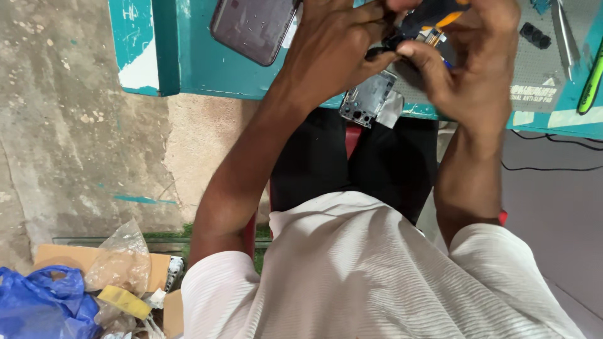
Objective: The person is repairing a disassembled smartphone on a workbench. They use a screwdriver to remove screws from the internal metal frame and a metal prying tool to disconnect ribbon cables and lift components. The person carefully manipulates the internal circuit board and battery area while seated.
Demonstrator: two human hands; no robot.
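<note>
Both hands meet above the near edge of a teal table [207,63]. My left hand [333,44] pinches a small dark part against the tip of a black and orange tool [430,16]. Around that tool's handle my right hand [474,69] is curled, thumb pressing near its tip. Just below the hands, an opened phone frame [367,97] with bare metal insides lies on the table edge. A dark phone back panel [254,28] lies to the left of my left hand.
A grey work mat [534,75] covers the table's right part, with tweezers [565,31], small black parts [536,34] and a green pen-like tool [590,81]. On the floor at lower left lie a blue plastic bag [38,304], a clear bag [119,257] and cardboard. Black cables run at right.
</note>
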